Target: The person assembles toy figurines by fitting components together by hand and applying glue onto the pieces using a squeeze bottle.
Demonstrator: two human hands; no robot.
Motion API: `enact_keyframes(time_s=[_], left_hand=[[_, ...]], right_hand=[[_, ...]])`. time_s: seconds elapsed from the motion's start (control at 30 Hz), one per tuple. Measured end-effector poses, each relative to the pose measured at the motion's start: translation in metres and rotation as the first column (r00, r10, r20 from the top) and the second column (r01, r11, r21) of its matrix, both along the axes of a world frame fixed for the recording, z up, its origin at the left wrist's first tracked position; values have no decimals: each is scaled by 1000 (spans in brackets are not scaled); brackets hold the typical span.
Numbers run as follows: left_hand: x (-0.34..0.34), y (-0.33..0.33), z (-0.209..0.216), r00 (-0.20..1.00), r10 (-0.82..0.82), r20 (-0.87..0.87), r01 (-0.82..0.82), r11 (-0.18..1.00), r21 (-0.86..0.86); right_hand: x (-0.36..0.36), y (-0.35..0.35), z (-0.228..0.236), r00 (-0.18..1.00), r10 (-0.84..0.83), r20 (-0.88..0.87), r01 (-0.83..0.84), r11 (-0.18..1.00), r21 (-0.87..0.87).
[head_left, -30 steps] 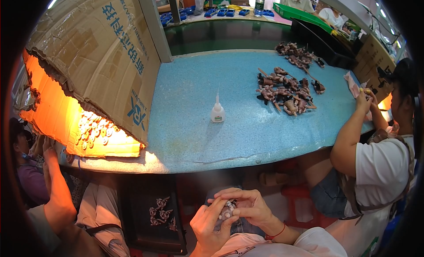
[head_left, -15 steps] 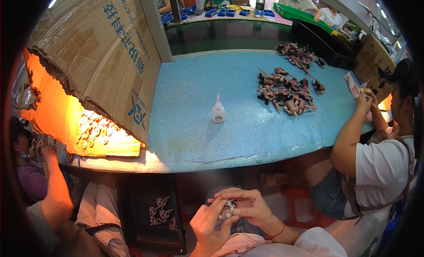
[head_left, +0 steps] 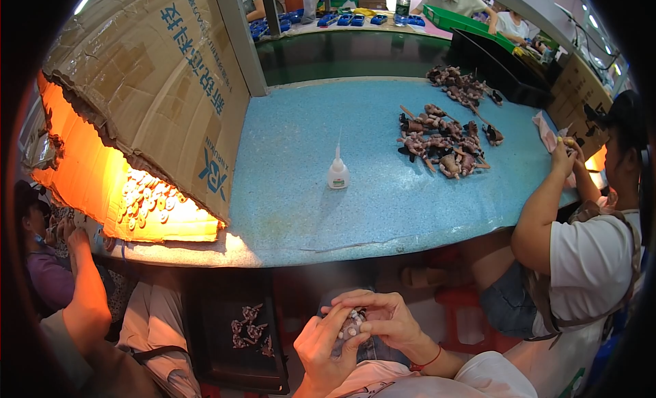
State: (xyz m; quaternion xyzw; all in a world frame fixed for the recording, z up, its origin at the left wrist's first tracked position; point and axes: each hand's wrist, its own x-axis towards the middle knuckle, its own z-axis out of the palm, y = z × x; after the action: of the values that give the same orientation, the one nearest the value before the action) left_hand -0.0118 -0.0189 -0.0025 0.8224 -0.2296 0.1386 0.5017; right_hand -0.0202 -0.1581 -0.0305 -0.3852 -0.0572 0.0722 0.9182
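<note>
A small pinkish doll-like figure [head_left: 352, 324] with dark bits on top is pinched between my two hands, just below the table's front edge. My left hand [head_left: 323, 345] is closed round its left side, fingers reaching over the top. From the other side my right hand [head_left: 391, 323] presses thumb and fingertips against it. Much of the figure is hidden by my fingers. Upright on the blue table top stands a small white squeeze bottle [head_left: 337, 174] with a thin needle tip. Further right lie piles of similar figures [head_left: 444, 139], brown and pink with black parts.
A cardboard box [head_left: 154, 76] shields glowing orange light over several small round pieces [head_left: 147, 201] at left. Below the table, a black tray [head_left: 205, 350] holds several figures. Co-workers sit at both sides. A black bin [head_left: 502, 68] stands at the back right.
My hands and the figure stay practically still. A person at the far back has leaned lower, and the arm of the co-worker at left has shifted slightly.
</note>
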Motion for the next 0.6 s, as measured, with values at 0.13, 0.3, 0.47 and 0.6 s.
enact_keyframes(time_s=[0.13,0.3,0.47,0.6], left_hand=[[0,-1,1,1000,3,-1,-3,1000,-4],[1,-1,1,1000,2,9,-2,1000,-2],[1,-2,2,1000,5,9,-5,1000,-6],[0,-1,3,1000,7,3,-7,1000,-6]], right_hand=[[0,-1,-1,999,17,42,-17,1000,-6],[1,0,2,998,22,52,-22,1000,8],[1,0,3,998,20,62,-20,1000,5],[1,1,5,1000,4,9,-4,1000,1]])
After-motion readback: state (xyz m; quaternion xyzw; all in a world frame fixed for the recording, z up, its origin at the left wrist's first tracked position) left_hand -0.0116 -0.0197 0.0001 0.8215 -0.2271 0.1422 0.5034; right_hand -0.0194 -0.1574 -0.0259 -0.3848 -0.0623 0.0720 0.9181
